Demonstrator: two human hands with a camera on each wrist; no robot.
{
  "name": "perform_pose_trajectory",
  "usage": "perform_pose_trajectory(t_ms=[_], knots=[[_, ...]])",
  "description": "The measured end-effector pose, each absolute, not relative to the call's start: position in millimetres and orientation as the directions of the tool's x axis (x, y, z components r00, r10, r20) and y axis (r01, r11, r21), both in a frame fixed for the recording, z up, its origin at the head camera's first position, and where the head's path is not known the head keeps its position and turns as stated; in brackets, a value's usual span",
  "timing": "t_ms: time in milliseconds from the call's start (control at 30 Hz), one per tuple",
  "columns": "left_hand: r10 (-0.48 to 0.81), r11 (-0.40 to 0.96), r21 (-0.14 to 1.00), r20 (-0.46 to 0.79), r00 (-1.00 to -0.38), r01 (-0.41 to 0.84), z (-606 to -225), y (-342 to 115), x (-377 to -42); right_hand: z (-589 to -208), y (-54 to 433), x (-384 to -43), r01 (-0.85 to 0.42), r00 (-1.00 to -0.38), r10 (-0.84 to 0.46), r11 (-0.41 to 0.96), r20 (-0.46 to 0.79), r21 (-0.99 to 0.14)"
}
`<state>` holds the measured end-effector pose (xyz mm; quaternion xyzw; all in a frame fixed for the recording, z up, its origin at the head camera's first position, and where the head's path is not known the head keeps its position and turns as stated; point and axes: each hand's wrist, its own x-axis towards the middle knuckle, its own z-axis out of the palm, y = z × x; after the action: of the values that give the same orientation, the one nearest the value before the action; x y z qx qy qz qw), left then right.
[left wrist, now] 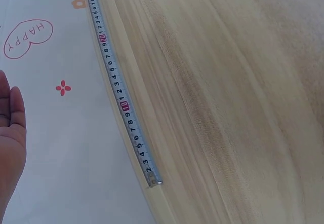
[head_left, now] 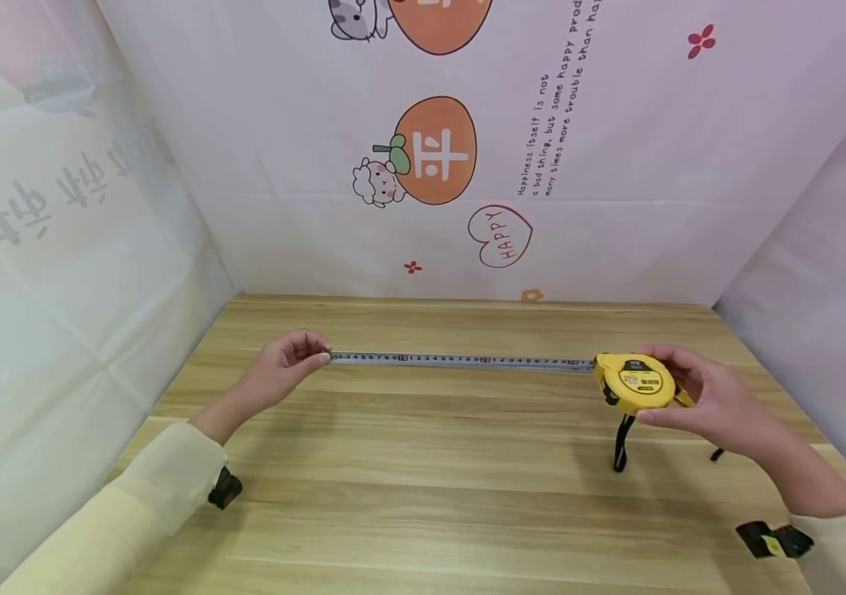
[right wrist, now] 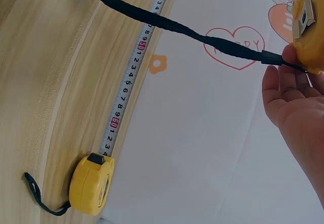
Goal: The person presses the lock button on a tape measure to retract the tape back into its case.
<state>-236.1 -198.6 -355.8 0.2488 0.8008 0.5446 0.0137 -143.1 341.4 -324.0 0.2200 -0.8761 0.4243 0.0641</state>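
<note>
My right hand point(head_left: 720, 409) grips a yellow tape measure point(head_left: 639, 384), thumb below and fingers behind the case; its black strap point(head_left: 622, 446) hangs down. The drawn-out blade point(head_left: 460, 360) runs straight leftward, and my left hand point(head_left: 278, 372) pinches its end between thumb and fingers. A second yellow tape measure point(right wrist: 91, 186) lies on the table in the right wrist view, below the held one. Its long blade point(right wrist: 124, 89) stretches along the table's back edge to a metal hook point(left wrist: 154, 182), seen in the left wrist view. From the head, the held tape and right hand mostly hide it.
The wood-grain table point(head_left: 393, 496) has a white printed cloth point(head_left: 289, 165) hanging behind it. Pale cloth also hangs at the left point(head_left: 59, 289) and right. Each wrist wears a small black camera mount near a pale sleeve point(head_left: 118, 504).
</note>
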Motion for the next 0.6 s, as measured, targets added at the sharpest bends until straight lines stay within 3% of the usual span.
perform_pose_trajectory(t_ms=[600], knots=[[0.405,0.26,0.877,0.281,-0.87,0.404,-356.5,-195.2,-236.0,-323.3,337.9,-144.6,-0.439,-0.895,-0.329,0.539,0.3,-0.719]])
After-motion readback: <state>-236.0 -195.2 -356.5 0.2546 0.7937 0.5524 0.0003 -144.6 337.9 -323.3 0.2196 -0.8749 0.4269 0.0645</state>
